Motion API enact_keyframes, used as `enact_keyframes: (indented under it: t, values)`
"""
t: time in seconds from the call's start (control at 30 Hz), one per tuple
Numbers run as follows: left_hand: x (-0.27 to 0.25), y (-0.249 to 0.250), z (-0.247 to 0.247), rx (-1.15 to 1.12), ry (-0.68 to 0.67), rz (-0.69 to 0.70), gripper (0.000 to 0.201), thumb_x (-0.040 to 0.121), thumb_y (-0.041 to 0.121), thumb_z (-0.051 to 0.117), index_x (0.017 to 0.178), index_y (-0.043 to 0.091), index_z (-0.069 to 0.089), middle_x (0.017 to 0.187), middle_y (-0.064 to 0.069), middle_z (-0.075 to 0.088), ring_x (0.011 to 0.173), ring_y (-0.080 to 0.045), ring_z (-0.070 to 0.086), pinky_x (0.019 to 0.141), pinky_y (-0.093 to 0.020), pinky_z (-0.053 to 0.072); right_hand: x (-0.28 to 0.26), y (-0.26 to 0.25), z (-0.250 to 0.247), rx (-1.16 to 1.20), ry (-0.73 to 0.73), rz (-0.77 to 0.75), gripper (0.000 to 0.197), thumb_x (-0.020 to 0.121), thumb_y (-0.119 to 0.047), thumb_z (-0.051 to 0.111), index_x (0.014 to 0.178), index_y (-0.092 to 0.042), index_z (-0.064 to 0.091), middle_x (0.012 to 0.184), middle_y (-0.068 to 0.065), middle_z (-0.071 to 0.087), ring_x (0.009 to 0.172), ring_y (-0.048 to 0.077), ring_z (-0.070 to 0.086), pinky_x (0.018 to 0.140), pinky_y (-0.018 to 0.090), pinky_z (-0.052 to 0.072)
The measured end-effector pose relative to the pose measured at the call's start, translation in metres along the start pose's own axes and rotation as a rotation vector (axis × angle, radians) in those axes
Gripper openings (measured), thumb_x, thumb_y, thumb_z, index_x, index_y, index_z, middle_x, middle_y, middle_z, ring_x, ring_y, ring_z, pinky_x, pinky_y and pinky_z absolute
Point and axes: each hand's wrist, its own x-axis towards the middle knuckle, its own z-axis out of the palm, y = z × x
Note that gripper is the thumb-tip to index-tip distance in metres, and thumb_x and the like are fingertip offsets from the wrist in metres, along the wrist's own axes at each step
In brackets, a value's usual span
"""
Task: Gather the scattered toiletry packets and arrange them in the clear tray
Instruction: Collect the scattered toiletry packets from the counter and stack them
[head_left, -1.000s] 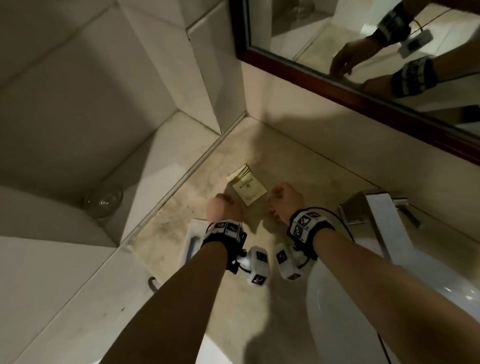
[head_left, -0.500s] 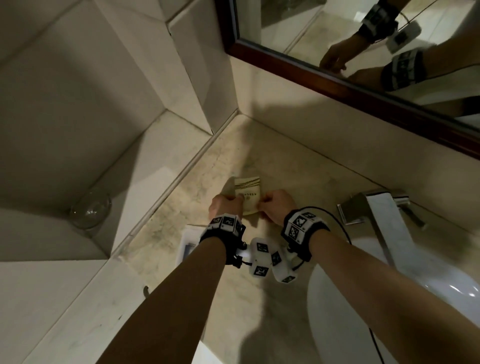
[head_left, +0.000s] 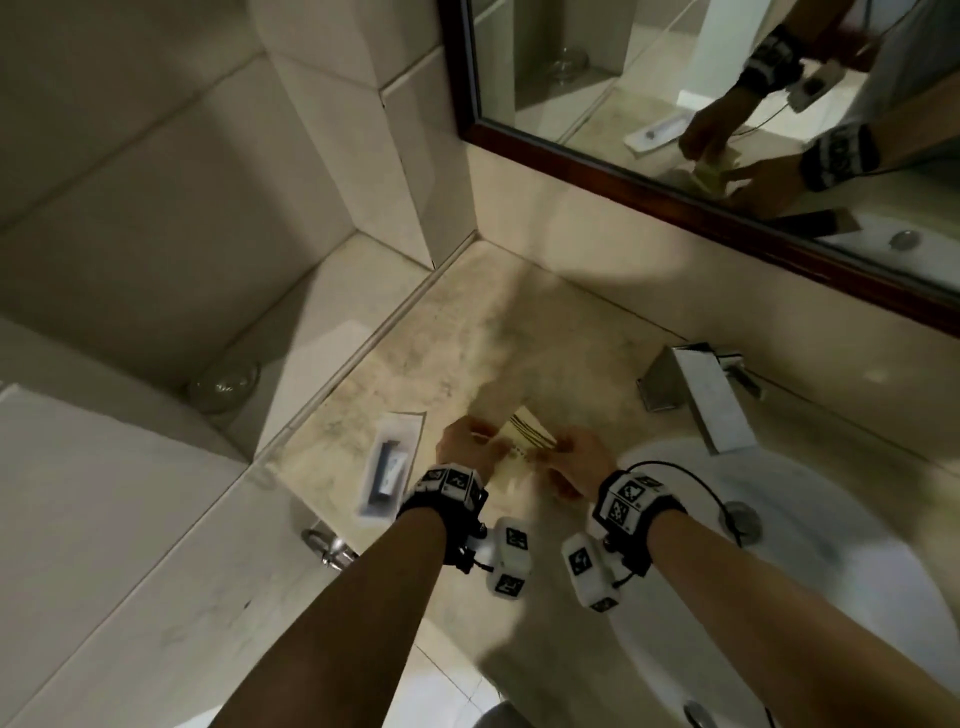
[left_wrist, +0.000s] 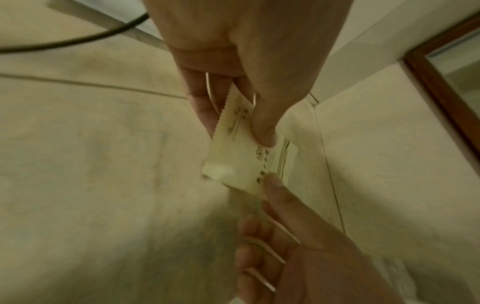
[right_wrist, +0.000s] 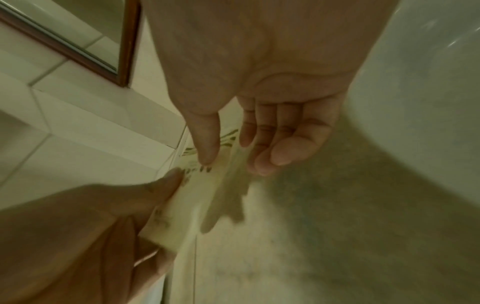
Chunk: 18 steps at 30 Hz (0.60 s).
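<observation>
A small stack of cream toiletry packets (head_left: 524, 448) with dark print is held just above the counter between both hands. My left hand (head_left: 483, 441) pinches the stack's left end between thumb and fingers (left_wrist: 233, 127). My right hand (head_left: 566, 449) pinches the right end, thumb on top and fingers underneath (right_wrist: 226, 152). The packets (left_wrist: 233, 160) show a serrated edge, and more of them (right_wrist: 197, 195) reach toward the left hand. The clear tray (head_left: 410, 421) lies on the counter just left of my left hand, with a dark item inside.
A white sink basin (head_left: 810, 545) and a chrome faucet (head_left: 701, 395) sit to the right. A wood-framed mirror (head_left: 649, 187) runs along the back wall. A glass bowl (head_left: 223, 384) rests on the lower ledge at left. The marble counter (head_left: 467, 338) stretches behind the hands.
Both hands went from closed fists beside the packets to pinching them, then drew the stack back toward me and beside the tray.
</observation>
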Motion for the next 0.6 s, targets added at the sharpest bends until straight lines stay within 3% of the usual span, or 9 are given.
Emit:
enact_keyframes:
  t: [0.1,0.17,0.27,0.4,0.5,0.6]
  values:
    - [-0.032,-0.011,0.008,0.013,-0.129,0.05,0.016,0.075,0.018,0.078,0.085,0.018,0.066,0.08,-0.003,0.067,0.078,-0.023,0.065,0.07,-0.033,0.056,-0.026,0.02,-0.011,0.046,-0.006,-0.02,0.014,0.082,-0.028,0.075,0.082,-0.018,0.064,0.076,0.01,0.065,0.061,0.023,0.059,0.057,0.033,0.053]
    - [-0.055,-0.017,0.019,0.033,-0.208,0.072,0.016,0.075,0.017,0.078,0.084,0.021,0.066,0.084,-0.004,0.067,0.083,-0.023,0.065,0.076,-0.036,0.057,-0.051,0.037,-0.018,0.084,-0.042,0.001,0.009,0.085,-0.022,0.072,0.089,-0.017,0.066,0.083,0.009,0.067,0.067,0.02,0.063,0.057,0.03,0.055]
    - [-0.087,-0.02,0.041,0.041,-0.272,0.065,0.02,0.076,0.018,0.079,0.09,0.021,0.065,0.091,-0.003,0.065,0.088,-0.022,0.064,0.078,-0.035,0.057,-0.087,0.07,-0.033,0.146,-0.022,0.026,0.003,0.088,-0.015,0.068,0.088,-0.012,0.066,0.071,0.006,0.063,0.06,0.018,0.06,0.047,0.024,0.052]
    - [-0.133,-0.019,0.082,0.024,-0.395,-0.062,0.026,0.078,0.022,0.079,0.099,0.012,0.068,0.099,-0.01,0.067,0.093,-0.031,0.068,0.077,-0.044,0.06,-0.131,0.123,-0.065,0.215,0.06,0.075,0.005,0.088,-0.014,0.068,0.093,-0.011,0.067,0.071,0.006,0.064,0.06,0.02,0.059,0.048,0.026,0.05]
    - [-0.169,-0.01,0.126,0.148,-0.509,-0.056,0.035,0.081,0.029,0.076,0.104,0.003,0.07,0.091,-0.014,0.072,0.079,-0.028,0.071,0.073,-0.04,0.061,-0.171,0.164,-0.102,0.257,0.139,0.115,0.007,0.089,-0.017,0.067,0.083,-0.015,0.066,0.07,0.006,0.064,0.054,0.019,0.059,0.045,0.023,0.05]
    - [-0.204,0.008,0.172,0.214,-0.592,-0.015,0.036,0.086,0.027,0.071,0.108,-0.002,0.067,0.077,-0.01,0.068,0.06,-0.021,0.067,0.054,-0.029,0.059,-0.209,0.202,-0.141,0.301,0.207,0.126,0.008,0.089,-0.02,0.067,0.083,-0.015,0.067,0.064,0.006,0.066,0.044,0.019,0.059,0.042,0.023,0.049]
